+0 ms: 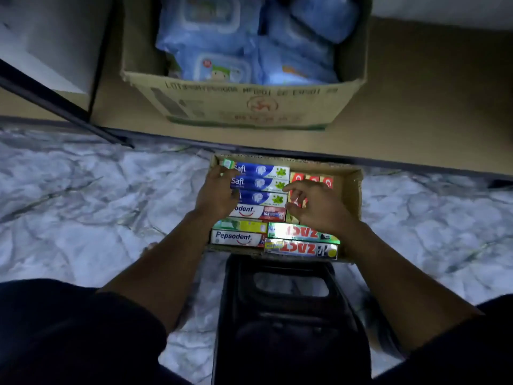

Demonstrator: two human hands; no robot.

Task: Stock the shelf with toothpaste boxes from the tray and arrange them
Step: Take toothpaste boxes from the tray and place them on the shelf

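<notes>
A cardboard tray (352,190) on the floor holds rows of toothpaste boxes. Three blue Safi boxes (261,184) lie at its far left, with a Pepsodent box (258,212) below them. Another Pepsodent box (236,238) and two Zact boxes (302,234) lie at the near side. Red boxes (312,180) stand at the far right. My left hand (215,194) curls over the left ends of the Safi boxes. My right hand (316,204) hovers at their right ends, fingers spread and bent, over the red boxes.
A low wooden shelf (416,129) runs beyond the tray, carrying a cardboard carton (244,104) filled with blue wet-wipe packs. A black plastic stool (288,315) sits between my knees. The floor (83,204) is marbled grey and white.
</notes>
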